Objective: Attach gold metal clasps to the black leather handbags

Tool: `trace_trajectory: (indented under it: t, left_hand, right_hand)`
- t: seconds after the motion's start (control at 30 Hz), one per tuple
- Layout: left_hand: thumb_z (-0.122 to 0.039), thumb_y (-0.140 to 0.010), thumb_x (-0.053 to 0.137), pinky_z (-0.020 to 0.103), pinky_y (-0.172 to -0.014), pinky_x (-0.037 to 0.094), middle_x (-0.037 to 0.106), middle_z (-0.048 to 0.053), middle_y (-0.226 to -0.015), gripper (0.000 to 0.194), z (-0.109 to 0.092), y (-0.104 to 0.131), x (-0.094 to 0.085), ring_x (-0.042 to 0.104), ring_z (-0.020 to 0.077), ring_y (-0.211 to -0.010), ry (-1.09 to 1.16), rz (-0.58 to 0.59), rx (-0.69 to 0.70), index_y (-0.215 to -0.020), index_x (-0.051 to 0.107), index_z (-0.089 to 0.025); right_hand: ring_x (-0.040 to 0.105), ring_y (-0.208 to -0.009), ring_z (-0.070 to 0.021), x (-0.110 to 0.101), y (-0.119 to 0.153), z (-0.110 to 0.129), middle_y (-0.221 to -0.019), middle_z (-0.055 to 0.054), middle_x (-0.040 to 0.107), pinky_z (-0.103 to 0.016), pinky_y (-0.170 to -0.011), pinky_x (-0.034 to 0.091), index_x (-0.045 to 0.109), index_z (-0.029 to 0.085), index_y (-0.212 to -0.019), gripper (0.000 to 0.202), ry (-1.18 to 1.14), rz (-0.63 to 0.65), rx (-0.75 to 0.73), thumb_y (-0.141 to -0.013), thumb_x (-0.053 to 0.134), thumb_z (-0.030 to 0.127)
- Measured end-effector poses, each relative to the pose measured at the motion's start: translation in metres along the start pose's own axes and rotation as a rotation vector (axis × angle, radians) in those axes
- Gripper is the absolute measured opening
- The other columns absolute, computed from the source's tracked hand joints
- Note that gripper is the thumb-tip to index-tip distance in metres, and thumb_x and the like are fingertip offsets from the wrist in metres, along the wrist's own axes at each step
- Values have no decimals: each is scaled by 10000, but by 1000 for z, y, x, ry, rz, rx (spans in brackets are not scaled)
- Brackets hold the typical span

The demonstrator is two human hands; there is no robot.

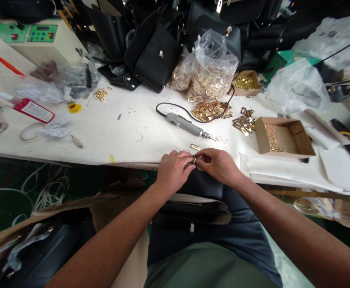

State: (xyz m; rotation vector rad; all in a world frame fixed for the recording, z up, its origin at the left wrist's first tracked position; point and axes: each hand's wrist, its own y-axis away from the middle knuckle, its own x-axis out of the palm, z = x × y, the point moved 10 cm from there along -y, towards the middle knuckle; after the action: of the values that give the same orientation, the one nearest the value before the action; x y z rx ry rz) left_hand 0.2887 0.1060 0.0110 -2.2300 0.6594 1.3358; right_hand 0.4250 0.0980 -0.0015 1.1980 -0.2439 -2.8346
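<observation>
A black handbag (189, 218) lies on my lap with its flap (203, 185) lifted toward the table edge. My left hand (172, 170) is closed, its fingers pinching the flap's edge from the left. From the right, my right hand (218, 166) pinches a small gold clasp plate (194, 159) at that same edge. Fingertips hide most of the plate. Just beyond them a loose gold plate (195, 147) rests on the table. A grey electric screwdriver (185, 125) lies farther back, its bit pointing right.
Gold fittings form a pile (209, 111) on the white table (103, 128). A cardboard box (285, 138) with small copper-coloured pieces stands right. Behind are a plastic bag of fittings (209, 76) and black bags (158, 58). A red-labelled bottle (34, 111) lies left.
</observation>
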Motion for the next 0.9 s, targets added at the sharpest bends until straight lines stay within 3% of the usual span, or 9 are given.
trace_trajectory:
  t: [0.1,0.43,0.63,0.9]
  left_hand:
    - [-338,-986,651,427,-840,466,744,-22,-1246,183,-2,2,0,642,237,-1044,-4,9,29,-1129,745,-270]
    - [-331,-1012,591,452,-819,461,694,11,-1356,276,-7,8,3,599,262,-1056,-70,86,122,-1252,706,-257]
    - [-323,-1036,542,449,-852,462,672,38,-1396,281,-14,13,0,570,257,-1053,-116,32,164,-1245,706,-232]
    - [-288,-1045,536,413,-891,464,737,39,-1288,254,-14,20,-3,586,240,-1072,-64,-61,280,-1196,736,-245]
  right_hand:
    - [642,-736,-160,1,3,4,-899,-9,755,-268,-693,464,788,246,-1059,260,29,-13,-12,-828,670,268]
    - [632,-690,-156,3,1,0,-813,28,741,-263,-632,429,758,285,-1041,233,103,-4,84,-830,662,308]
    - [634,-693,-159,2,3,1,-811,26,739,-268,-633,419,756,281,-1024,216,128,-22,88,-834,657,311]
    - [658,-729,-177,3,2,4,-876,-8,766,-278,-666,448,755,264,-1045,232,122,-15,86,-837,656,292]
